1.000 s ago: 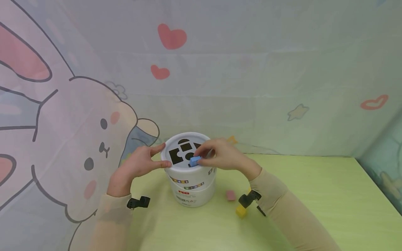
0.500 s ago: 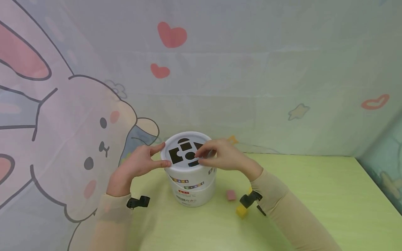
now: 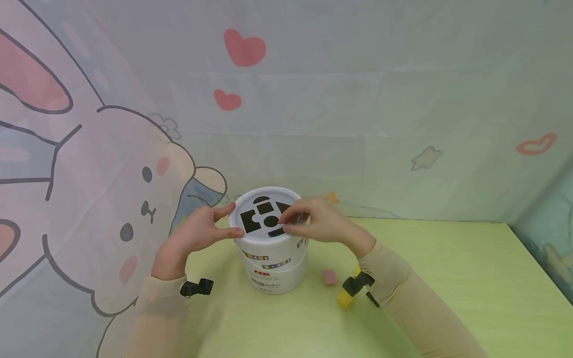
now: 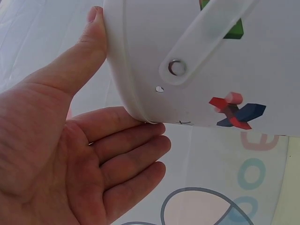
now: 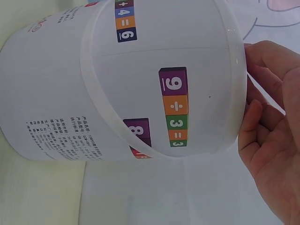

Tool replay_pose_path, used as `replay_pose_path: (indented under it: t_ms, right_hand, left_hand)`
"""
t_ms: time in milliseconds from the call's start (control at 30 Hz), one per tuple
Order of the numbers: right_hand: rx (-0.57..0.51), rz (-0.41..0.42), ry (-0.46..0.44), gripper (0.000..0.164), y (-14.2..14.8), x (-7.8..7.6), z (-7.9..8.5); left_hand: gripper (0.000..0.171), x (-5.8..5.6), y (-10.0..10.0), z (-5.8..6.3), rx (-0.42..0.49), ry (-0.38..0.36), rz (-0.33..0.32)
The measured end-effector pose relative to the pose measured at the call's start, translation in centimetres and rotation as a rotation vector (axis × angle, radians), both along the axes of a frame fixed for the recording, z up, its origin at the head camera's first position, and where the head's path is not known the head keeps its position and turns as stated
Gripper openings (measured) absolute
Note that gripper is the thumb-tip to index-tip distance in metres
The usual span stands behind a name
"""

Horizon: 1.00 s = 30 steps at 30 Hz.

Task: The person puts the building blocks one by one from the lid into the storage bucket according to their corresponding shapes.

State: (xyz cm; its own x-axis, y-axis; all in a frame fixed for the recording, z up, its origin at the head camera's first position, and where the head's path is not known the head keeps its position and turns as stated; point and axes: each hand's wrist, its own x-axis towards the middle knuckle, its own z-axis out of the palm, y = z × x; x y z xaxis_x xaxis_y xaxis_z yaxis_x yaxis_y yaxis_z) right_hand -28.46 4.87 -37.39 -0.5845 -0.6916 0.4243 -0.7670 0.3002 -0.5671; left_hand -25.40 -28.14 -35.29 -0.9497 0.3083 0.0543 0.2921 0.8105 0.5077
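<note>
A white bucket [image 3: 273, 271] stands on the table, its lid [image 3: 241, 204] cut with several dark shaped holes. My left hand [image 3: 203, 231] rests on the lid's left rim, thumb towards me and index finger farther back. In the left wrist view the fingers [image 4: 136, 159] of that hand lie nearly straight against the bucket's edge. Over the right part of the lid, beside the round hole and a narrow slot [image 3: 276, 232], hovers my right hand [image 3: 320, 221]. Its thumb and index tips stand slightly apart with nothing visible between them. The right wrist view hides the tips behind the rim.
On the green table [image 3: 447, 278], right of the bucket, lie a pink block [image 3: 329, 277] and a yellow block [image 3: 344, 300]. More yellow shows partly behind the right wrist camera [image 3: 357, 283]. A printed cloth backdrop [image 3: 335, 124] rises behind the table. The bucket has a white handle [image 4: 201, 47].
One second ago the right hand pinched a blue block at the slot. The block has gone from view and the slot shows dark. The left hand has stayed in place.
</note>
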Motion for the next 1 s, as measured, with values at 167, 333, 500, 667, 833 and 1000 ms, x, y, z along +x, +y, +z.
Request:
replay_pose_path:
  t_ms: [167, 333, 500, 667, 833, 1000]
  right_hand:
    - [-0.011, 0.007, -0.011, 0.015, 0.2, -0.2, -0.2]
    - [-0.043, 0.006, -0.004, 0.021, 0.4, -0.3, -0.5]
    - [-0.125, 0.030, -0.040, 0.035, 0.9, -0.3, -1.0]
    - [-0.186, 0.025, -0.078, 0.036, 1.8, -0.2, -1.7]
    - [-0.238, -0.033, -0.052, 0.041, 2.7, 0.0, -3.1]
    - [-0.297, -0.105, -0.011, 0.044, 4.0, 0.2, -4.7]
  left_hand:
    - [0.099, -0.1, 0.0, 0.0, -0.005, 0.003, 0.002]
    - [0.099, -0.2, 0.1, -0.1, -0.019, 0.008, -0.001]
    - [0.099, -0.2, 0.1, -0.2, -0.022, 0.007, 0.004]
    - [0.099, -0.2, 0.2, -0.2, -0.021, 0.003, -0.001]
    - [0.100, -0.1, 0.1, -0.2, -0.016, -0.011, 0.004]
    - [0.100, -0.1, 0.1, -0.2, -0.018, -0.004, -0.005]
